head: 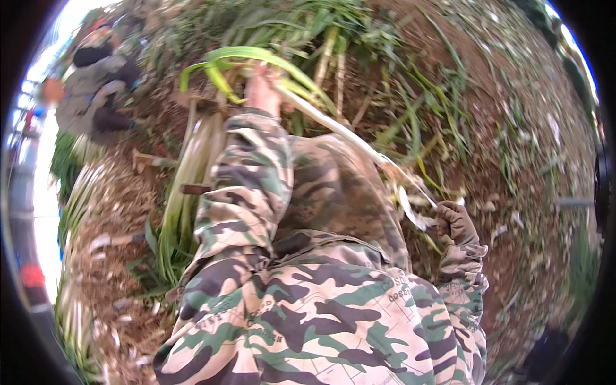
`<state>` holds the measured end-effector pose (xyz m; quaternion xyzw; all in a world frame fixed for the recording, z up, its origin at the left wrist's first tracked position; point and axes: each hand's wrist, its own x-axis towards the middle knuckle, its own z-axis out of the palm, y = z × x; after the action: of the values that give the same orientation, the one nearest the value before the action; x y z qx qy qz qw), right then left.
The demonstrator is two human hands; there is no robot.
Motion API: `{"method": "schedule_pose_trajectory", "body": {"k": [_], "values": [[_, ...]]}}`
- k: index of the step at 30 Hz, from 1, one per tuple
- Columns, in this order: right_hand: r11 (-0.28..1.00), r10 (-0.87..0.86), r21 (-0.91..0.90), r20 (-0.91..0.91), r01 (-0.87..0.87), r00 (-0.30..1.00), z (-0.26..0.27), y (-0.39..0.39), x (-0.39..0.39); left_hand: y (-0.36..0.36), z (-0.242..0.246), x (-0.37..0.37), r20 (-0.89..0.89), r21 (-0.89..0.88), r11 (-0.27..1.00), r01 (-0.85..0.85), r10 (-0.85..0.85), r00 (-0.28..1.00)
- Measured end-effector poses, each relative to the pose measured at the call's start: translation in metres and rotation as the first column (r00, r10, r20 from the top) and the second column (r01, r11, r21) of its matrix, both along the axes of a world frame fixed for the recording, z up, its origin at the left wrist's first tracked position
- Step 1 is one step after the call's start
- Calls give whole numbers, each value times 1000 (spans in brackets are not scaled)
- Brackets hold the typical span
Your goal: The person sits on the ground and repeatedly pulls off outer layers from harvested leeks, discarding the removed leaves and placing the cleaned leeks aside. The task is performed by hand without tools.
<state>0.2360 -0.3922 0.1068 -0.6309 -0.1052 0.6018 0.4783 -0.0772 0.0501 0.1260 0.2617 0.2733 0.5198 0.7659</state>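
Note:
My left hand [263, 89] grips a long Welsh onion [332, 126] near its green leaves. The white shank slants down to the right across my front, its roots [393, 169] at the lower end. In a brown glove, my right hand [455, 224] pinches a thin white strip of peeled skin [422, 190] stretched from the root end. Another loose white strip [408, 207] hangs beside that hand. A bunch of Welsh onions [180, 192] lies on the ground left of my left sleeve, partly covered by it.
More Welsh onions with green leaves [308, 29] lie ahead. Leaf scraps [414, 115] litter the soil on the right. Long rows of onions [77, 308] lie at the far left, near a wooden-handled tool [120, 239]. Another person [96, 91] crouches at the upper left.

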Motion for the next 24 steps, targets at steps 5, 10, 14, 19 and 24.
{"method": "schedule_pose_trajectory", "body": {"k": [5,10,14,19,24], "values": [[912,-192,-284,341,295,920,-33,-123,48,27,1,-9,157,-352,931,-100,164,974],[1000,-4,27,542,-13,840,-16,-21,27,-24,-1,26,-4,-21,988,-151,151,989],[906,102,384,209,-177,973,7,102,-47,-31,12,46,218,-292,938,-184,253,943],[880,400,325,-113,-347,909,37,87,-65,-4,-13,18,49,-307,918,-249,277,960],[959,255,60,255,-278,933,44,-3,-20,5,-32,-6,-182,-23,831,-556,543,820]]}}
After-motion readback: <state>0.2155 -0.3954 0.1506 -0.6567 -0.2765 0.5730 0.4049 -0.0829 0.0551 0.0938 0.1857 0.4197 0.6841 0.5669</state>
